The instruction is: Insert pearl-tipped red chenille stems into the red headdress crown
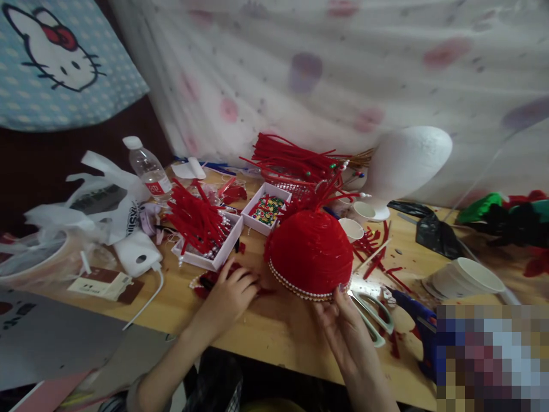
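A red dome-shaped piece (311,252) with strings of white and gold beads round its lower edge is held slightly tilted above the table. My right hand (343,323) grips its bottom rim, thumb on the beads and fingers underneath. Red stems tipped with beads rise from its top. My left hand (234,292) is low over the table, left of the dome, fingers bent over dark red bits and a bead string; what it may hold is hidden. Just beyond it, a white box (210,260) carries red fuzzy sticks (195,217) and white beads.
Behind are a box of colourful pieces (268,209), a basket of red sticks (287,182), paper cups (351,230) and a white head form (407,163). Scissors (373,315) and a blue glue gun (414,315) lie right. A bottle (148,169) and white charger (137,254) are left.
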`<state>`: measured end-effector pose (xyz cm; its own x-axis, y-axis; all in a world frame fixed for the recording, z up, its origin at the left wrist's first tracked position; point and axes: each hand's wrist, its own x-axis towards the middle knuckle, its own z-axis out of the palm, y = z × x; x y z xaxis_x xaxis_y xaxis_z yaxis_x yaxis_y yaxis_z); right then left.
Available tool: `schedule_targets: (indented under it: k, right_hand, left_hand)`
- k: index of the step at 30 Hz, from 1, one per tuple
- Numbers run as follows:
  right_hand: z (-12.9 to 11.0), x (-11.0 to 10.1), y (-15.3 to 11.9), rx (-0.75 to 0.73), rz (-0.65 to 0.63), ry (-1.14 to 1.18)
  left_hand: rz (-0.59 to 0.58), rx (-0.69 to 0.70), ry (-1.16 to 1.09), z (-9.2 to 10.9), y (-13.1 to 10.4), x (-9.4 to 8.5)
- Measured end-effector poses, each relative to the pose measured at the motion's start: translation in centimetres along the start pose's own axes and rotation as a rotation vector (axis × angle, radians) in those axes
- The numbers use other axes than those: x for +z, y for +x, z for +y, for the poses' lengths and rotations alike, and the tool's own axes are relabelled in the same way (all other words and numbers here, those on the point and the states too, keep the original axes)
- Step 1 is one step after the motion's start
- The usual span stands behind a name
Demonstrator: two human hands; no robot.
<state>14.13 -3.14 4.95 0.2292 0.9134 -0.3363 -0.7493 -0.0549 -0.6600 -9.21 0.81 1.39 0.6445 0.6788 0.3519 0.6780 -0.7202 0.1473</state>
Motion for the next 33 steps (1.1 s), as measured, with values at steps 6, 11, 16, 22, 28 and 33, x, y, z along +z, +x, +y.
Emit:
schedule_targets:
  k: [6,11,16,22,28,33]
  right_hand:
    - [1.3,-2.1,-1.8,0.126,0.1,-0.063]
    - [1.5,-3.6,-3.3,0.332,0.008,-0.168]
    - [-1.5,-4.3,-4.0,0.55,-0.208,-0.632]
    - [-6.1,-2.6,-2.5,-0.352,-0.103,-1.034]
    - [-5.1,2.4,2.3,-0.772,-0.175,-1.253]
    - [-4.3,3.9,4.2,-0.897,-0.219,-1.22]
  left_hand:
    - [0.154,-0.222,-0.004,-1.7,-0.7,0.1]
    - [0.226,-0.385,-0.3,0.7,0.7,-0.4]
    - [0.232,-0.474,-0.595,3.7,2.4,-0.9]
    - [0.241,-0.488,-0.776,4.3,3.3,-1.0]
    - [0.273,-0.38,-0.72,4.6,6.4,-2.1]
    - [0.216,-0.331,-0.751,4.7,8.0,-2.4]
